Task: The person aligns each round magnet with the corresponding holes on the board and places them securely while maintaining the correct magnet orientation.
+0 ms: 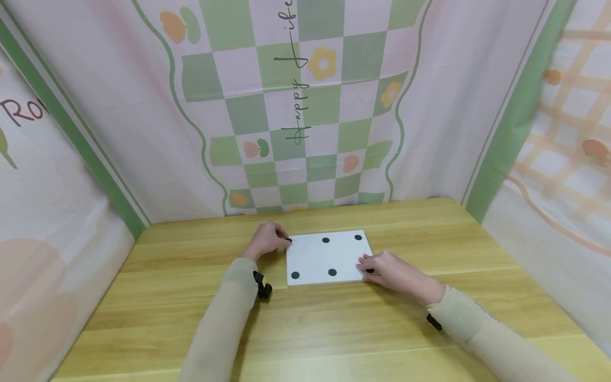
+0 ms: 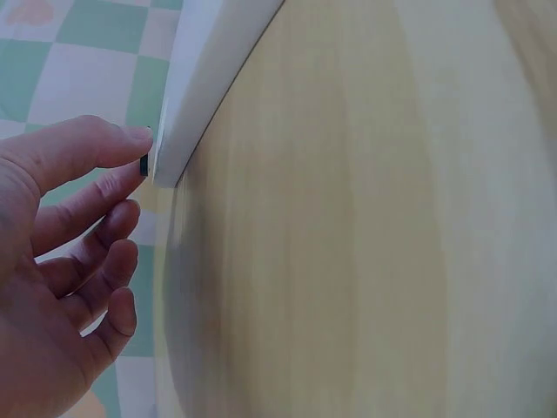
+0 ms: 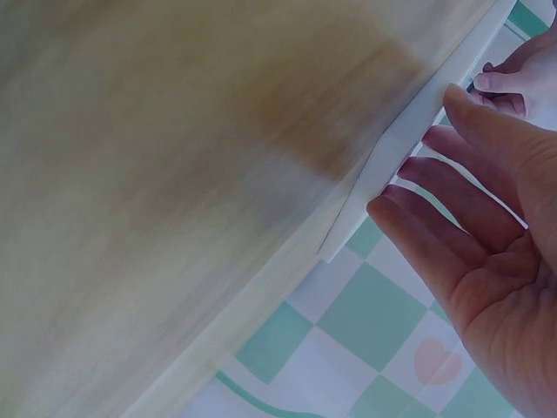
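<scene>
A white rectangular board [image 1: 310, 259] lies flat on the wooden table, with several black round discs on it along its far and near edges. At its far left corner my left hand [image 1: 264, 240] pinches a small thin black disc [image 2: 144, 165] between thumb and index finger; the other fingers curl loosely below. My right hand [image 1: 396, 273] rests at the board's near right corner, fingertips [image 3: 389, 193] touching its surface. A black disc [image 1: 369, 270] there is partly covered by those fingers. Between the hands are a far middle disc [image 1: 326, 240] and a near middle disc [image 1: 332, 272].
The wooden table [image 1: 334, 329] runs back to a green-and-white checked curtain [image 1: 305, 116]. More printed curtain hangs at the left [image 1: 52, 223] and right [image 1: 563, 180]. Black straps with small devices [image 1: 262, 286] sit on the wrists over beige sleeves.
</scene>
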Action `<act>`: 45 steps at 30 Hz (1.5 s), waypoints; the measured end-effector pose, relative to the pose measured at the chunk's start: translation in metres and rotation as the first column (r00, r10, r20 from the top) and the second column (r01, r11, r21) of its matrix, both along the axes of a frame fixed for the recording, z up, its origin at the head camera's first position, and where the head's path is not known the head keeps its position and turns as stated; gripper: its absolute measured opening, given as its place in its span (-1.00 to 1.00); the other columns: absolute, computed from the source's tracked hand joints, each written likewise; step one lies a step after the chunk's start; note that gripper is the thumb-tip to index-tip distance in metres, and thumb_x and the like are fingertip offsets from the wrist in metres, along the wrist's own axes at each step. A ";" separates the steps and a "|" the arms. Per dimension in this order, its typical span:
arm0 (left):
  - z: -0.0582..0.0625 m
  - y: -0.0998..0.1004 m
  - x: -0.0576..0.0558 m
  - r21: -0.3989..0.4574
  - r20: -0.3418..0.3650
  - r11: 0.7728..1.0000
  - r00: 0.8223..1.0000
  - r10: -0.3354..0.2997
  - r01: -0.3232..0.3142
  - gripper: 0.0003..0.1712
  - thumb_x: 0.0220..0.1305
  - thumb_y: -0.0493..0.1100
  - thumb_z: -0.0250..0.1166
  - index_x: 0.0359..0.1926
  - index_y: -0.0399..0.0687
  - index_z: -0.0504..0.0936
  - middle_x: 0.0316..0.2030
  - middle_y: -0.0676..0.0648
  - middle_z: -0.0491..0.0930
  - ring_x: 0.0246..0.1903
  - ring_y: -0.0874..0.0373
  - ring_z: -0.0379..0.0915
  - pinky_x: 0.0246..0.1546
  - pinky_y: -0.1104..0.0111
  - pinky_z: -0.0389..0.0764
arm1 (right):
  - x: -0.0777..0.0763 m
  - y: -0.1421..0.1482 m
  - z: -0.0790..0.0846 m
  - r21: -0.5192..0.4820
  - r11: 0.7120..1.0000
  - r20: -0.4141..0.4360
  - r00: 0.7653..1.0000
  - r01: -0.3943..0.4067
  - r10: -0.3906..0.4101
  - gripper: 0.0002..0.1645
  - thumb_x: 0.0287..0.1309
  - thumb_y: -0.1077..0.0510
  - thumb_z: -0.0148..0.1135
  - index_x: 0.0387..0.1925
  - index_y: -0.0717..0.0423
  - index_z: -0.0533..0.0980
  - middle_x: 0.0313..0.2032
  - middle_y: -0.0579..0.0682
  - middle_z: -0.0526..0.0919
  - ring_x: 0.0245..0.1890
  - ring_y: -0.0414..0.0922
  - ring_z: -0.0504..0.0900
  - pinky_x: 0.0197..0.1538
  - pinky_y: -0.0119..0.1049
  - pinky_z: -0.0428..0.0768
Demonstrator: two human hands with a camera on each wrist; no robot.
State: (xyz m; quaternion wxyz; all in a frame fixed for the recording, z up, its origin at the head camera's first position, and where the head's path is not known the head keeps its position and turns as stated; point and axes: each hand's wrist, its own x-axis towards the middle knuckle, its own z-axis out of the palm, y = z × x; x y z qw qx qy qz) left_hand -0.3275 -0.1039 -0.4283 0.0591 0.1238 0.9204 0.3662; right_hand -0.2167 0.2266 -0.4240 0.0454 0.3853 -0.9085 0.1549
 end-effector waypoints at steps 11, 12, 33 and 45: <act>0.000 0.007 0.000 -0.014 0.009 1.000 1.000 -0.016 0.016 -0.86 0.02 -0.16 0.44 -0.38 -0.09 0.70 -0.40 0.00 0.63 -0.41 0.16 0.45 -0.40 0.43 0.49 | 0.000 -0.001 0.000 0.000 1.000 -0.006 1.000 -0.008 0.008 -0.76 0.09 0.28 0.31 -0.15 0.23 0.64 -0.10 0.21 0.68 -0.02 0.10 0.64 -0.01 -0.11 0.64; 0.000 0.007 0.000 -0.017 0.008 1.000 1.000 -0.017 0.017 -0.86 0.03 -0.16 0.44 -0.37 -0.08 0.70 -0.40 0.00 0.63 -0.41 0.16 0.45 -0.39 0.43 0.49 | 0.000 -0.001 0.000 0.000 1.000 -0.006 1.000 -0.009 0.009 -0.76 0.10 0.28 0.30 -0.15 0.23 0.64 -0.10 0.21 0.68 -0.02 0.10 0.64 -0.01 -0.11 0.64; 0.005 0.015 0.002 -0.058 0.007 0.998 0.999 -0.038 0.038 -0.88 0.03 -0.19 0.44 -0.37 -0.07 0.69 -0.41 0.00 0.61 -0.46 0.15 0.46 -0.48 0.43 0.53 | 0.000 0.000 -0.001 -0.004 1.000 0.009 1.000 -0.006 0.006 -0.74 0.10 0.28 0.30 -0.12 0.24 0.63 -0.07 0.23 0.66 0.00 0.13 0.63 -0.01 -0.10 0.64; 0.006 0.016 0.003 -0.070 -0.011 0.996 0.998 -0.055 0.054 -0.89 0.03 -0.21 0.44 -0.36 -0.07 0.71 -0.39 0.00 0.62 -0.43 0.14 0.46 -0.45 0.43 0.53 | 0.001 0.000 0.000 -0.005 1.000 0.004 1.000 -0.009 0.009 -0.73 0.10 0.27 0.31 -0.13 0.25 0.63 -0.08 0.23 0.66 0.00 0.11 0.63 -0.01 -0.11 0.64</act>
